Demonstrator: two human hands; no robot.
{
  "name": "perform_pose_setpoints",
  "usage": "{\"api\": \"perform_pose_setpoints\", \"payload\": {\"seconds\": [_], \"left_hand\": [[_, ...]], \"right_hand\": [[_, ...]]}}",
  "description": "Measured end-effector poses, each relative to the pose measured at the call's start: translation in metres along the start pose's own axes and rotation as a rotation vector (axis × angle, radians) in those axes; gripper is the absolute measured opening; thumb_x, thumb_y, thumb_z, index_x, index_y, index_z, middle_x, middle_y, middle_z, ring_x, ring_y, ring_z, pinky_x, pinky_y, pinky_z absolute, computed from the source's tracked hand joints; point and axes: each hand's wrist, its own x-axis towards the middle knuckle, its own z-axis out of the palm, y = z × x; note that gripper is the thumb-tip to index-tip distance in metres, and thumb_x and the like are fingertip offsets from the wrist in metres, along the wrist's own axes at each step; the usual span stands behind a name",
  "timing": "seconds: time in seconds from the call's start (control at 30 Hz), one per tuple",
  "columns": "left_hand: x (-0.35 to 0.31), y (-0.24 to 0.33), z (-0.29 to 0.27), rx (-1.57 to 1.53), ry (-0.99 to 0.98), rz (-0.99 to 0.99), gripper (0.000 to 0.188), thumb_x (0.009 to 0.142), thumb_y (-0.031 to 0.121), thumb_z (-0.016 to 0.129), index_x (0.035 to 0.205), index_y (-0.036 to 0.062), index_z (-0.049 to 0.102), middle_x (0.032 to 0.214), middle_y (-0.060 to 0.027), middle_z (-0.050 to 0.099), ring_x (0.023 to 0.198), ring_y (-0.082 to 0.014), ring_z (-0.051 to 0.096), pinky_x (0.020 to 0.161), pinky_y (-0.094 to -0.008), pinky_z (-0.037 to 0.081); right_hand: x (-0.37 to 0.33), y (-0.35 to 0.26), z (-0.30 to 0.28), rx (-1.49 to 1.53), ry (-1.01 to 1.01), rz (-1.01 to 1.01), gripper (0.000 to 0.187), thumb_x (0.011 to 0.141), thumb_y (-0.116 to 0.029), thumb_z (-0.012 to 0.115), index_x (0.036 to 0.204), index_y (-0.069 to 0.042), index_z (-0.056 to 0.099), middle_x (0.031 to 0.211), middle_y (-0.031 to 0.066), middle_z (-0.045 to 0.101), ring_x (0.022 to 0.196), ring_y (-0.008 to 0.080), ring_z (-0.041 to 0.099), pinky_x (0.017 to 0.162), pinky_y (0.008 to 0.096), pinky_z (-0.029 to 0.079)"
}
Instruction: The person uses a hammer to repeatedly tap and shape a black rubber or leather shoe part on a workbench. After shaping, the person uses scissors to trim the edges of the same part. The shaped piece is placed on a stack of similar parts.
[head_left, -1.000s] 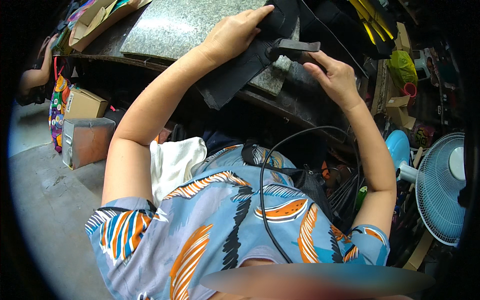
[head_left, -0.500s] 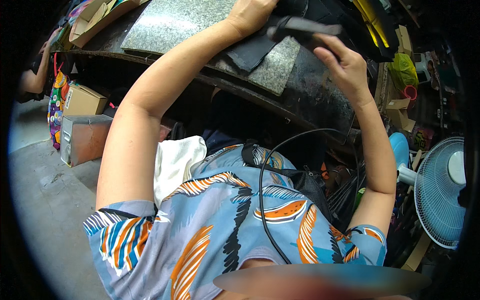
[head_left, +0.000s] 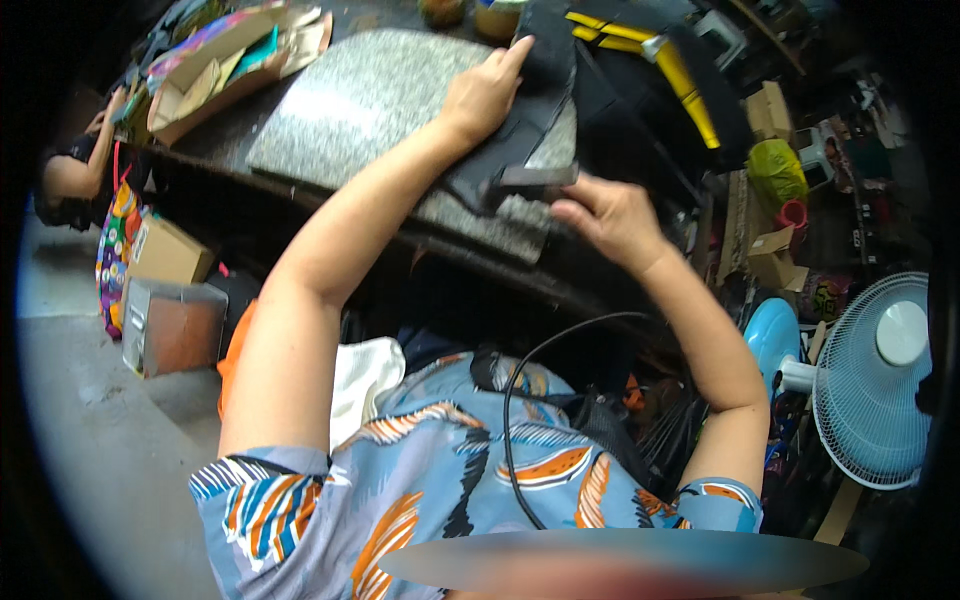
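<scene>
My left hand (head_left: 485, 98) lies on a black sheet of material (head_left: 492, 150), fingers stretched toward the far side. The sheet rests across a speckled grey stone slab (head_left: 340, 105) on the dark workbench. In my right hand (head_left: 612, 215) is a hammer (head_left: 538, 178), its handle wrapped by my closed fingers. The hammer's head is blurred and hangs low over the near part of the black sheet; whether it touches cannot be seen. More black material with yellow strips (head_left: 690, 100) lies beyond my right hand.
An open cardboard box (head_left: 215, 85) with scraps stands at the bench's far left. Another person's arm (head_left: 90, 165) shows at the left edge. A clear plastic bin (head_left: 175, 325) sits on the floor. A blue fan (head_left: 880, 380) stands right; a black cable (head_left: 515, 400) loops before me.
My right hand has brought the hammer down and to the left, toward the black sheet. The left hand stays on the sheet. The whole view has shifted, showing more of the bench's far side.
</scene>
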Motion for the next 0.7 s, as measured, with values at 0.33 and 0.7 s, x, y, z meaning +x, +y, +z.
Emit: {"api": "perform_pose_setpoints", "payload": {"seconds": [0.33,0.7], "left_hand": [[0.030,-0.001,-0.067,-0.186,-0.094,-0.515,0.040,0.073,0.018,0.067,0.112,0.0096,0.073,0.085,-0.0132,0.065,0.082,-0.0302,0.066,0.077,-0.0393,0.052],[0.102,0.160,0.012,0.072,-0.080,0.250,0.072,0.078,0.057,0.069,0.139,0.0242,0.051,0.152,-0.0179,0.032,0.141,-0.0529,0.020,0.102,-0.0743,0.028]], "right_hand": [[-0.049,0.049,-0.027,-0.340,0.208,-0.150,0.060,0.063,-0.016,0.081,0.120,-0.029,0.068,0.081,0.0010,0.055,0.072,0.0215,0.057,0.063,0.0349,0.048],[-0.059,0.053,0.000,-0.299,0.207,-0.056,0.054,0.071,-0.018,0.078,0.123,-0.028,0.067,0.088,0.0055,0.056,0.081,0.0256,0.059,0.069,0.0381,0.050]]}}
